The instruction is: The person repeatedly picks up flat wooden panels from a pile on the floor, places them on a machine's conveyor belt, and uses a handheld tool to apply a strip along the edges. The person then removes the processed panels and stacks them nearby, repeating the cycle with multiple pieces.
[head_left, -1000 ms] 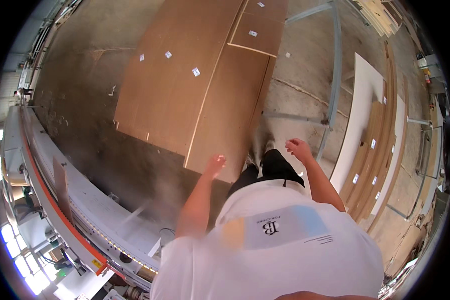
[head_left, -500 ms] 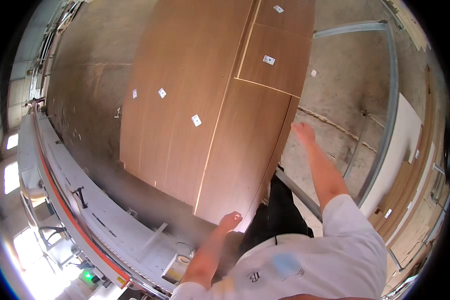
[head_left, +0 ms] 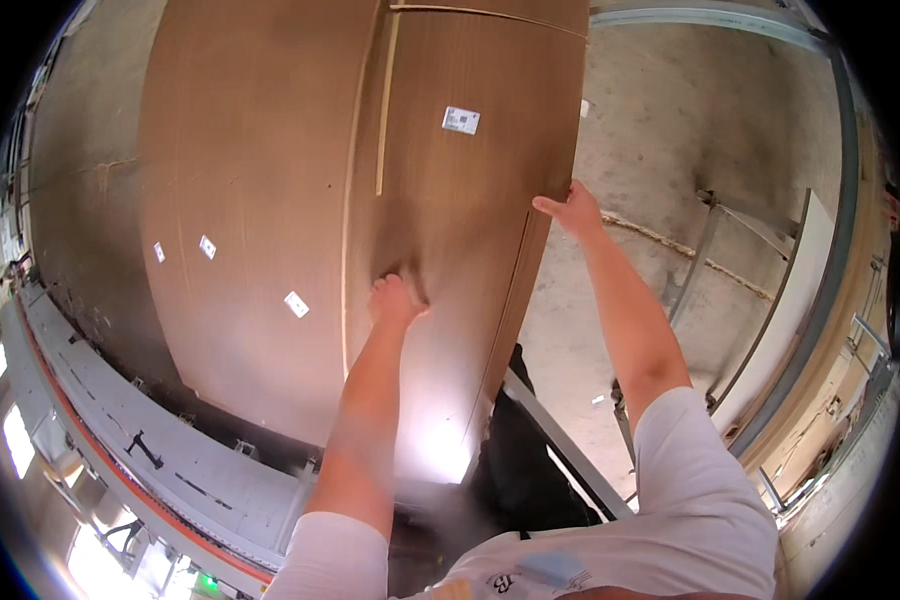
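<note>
Long brown wood-look panels (head_left: 260, 120) lie in front of me, with a narrower stack of brown boards (head_left: 470, 220) on their right side. My left hand (head_left: 395, 298) is over the top of this stack, fingers bent and thumb held apart, with its shadow close by. At the stack's right edge, my right hand (head_left: 573, 212) grips the board, thumb on top and the other fingers partly hidden at the side. A white label (head_left: 460, 120) sits on the board beyond both hands. Pale edge strip (head_left: 388, 110) runs along its left side.
On the left stands a long grey machine bed (head_left: 190, 450) with an orange-red stripe. A grey metal frame (head_left: 710, 17) spans the floor on the right, near a leaning white panel (head_left: 785, 290). Beside my legs runs a metal bar (head_left: 560, 440). Small labels (head_left: 297, 304) dot the wide panel.
Both hands have moved onto the board stack: the left came forward from the near end, the right closed at the right edge. The view has shifted forward and to the right.
</note>
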The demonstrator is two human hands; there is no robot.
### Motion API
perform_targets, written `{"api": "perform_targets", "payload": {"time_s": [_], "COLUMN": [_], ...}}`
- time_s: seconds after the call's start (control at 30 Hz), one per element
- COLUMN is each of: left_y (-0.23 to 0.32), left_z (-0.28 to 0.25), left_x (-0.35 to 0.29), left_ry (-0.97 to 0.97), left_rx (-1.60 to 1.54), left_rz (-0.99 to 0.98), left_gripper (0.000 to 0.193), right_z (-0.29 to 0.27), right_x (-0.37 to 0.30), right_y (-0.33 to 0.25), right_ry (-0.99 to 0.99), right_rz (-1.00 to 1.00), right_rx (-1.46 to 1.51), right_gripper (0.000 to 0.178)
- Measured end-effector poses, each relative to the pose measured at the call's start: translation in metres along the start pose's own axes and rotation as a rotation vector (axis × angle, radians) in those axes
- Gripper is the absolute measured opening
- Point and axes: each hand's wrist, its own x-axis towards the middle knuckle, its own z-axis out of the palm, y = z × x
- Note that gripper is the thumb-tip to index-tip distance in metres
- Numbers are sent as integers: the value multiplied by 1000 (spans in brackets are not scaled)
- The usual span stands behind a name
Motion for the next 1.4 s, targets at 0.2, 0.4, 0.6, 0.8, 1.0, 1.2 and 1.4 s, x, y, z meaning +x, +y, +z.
{"api": "perform_targets", "payload": {"time_s": [0.2,0.4,0.6,0.8,1.0,1.2,1.4], "left_y": [-9,-4,-7,-7,-14,-14,-14], "left_z": [13,5,8,13,20,25,27], "left_x": [7,6,8,15,10,13,13], "left_ry": [-18,-23,-2,0,16,45,40], "left_rx": [87,111,109,85,101,120,127], "left_rz": [-18,61,36,7,2,34,10], "left_gripper": [80,80,78,73,66,67,70], "right_z": [17,-26,-99,-116,-117,-145,-132], "right_x": [-27,-33,150,278,282,244,121], "right_y": [47,105,-65,-156,-161,-159,-208], "right_ry": [-46,70,514,309,154,82,-140], "right_rz": [41,120,-171,-40,86,194,-121], "right_rx": [130,-92,-193,-72,117,8,519], "right_gripper": [70,82,84,91,77,68,57]}}
